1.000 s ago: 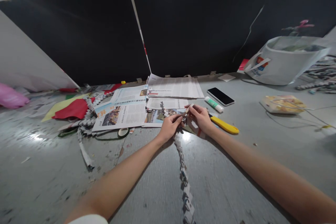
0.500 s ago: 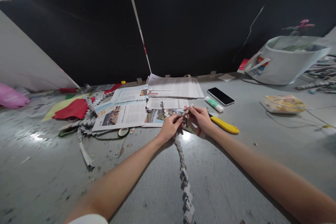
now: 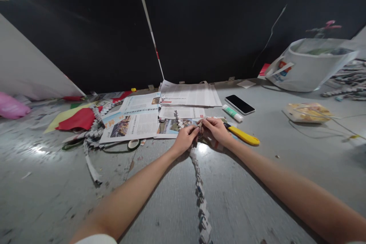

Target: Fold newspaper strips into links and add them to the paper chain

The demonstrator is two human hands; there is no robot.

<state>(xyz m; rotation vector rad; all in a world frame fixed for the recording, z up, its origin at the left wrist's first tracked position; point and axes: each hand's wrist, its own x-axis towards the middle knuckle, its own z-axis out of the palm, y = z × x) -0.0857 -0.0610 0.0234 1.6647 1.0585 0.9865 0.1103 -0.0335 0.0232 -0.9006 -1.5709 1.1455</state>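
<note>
A long chain of folded newspaper strips (image 3: 201, 194) runs from the near edge of the view up to my hands. My left hand (image 3: 185, 137) is closed on the far end of this paper chain, thumb and fingers pinched together. Close beside it, my right hand (image 3: 215, 129) pinches a small folded paper strip (image 3: 200, 124) at the same end; the fingertips hide much of it. Under and behind the hands lie printed newspaper sheets (image 3: 168, 126). A yellow-handled utility knife (image 3: 244, 135) rests just right of my right hand.
A glue stick (image 3: 232, 113) and a smartphone (image 3: 240, 104) lie to the right, with a plastic-wrapped packet (image 3: 309, 112) and a white bag (image 3: 309, 65) beyond. Leftward are newspapers (image 3: 134, 122), a tape roll (image 3: 134, 144), red paper (image 3: 77, 119) and more paper chain (image 3: 95, 131). A dark panel (image 3: 214, 26) stands behind.
My right hand has moved slightly left and down, closer to my left hand, bringing the small strip in against the chain's end. The left hand stays nearly still.
</note>
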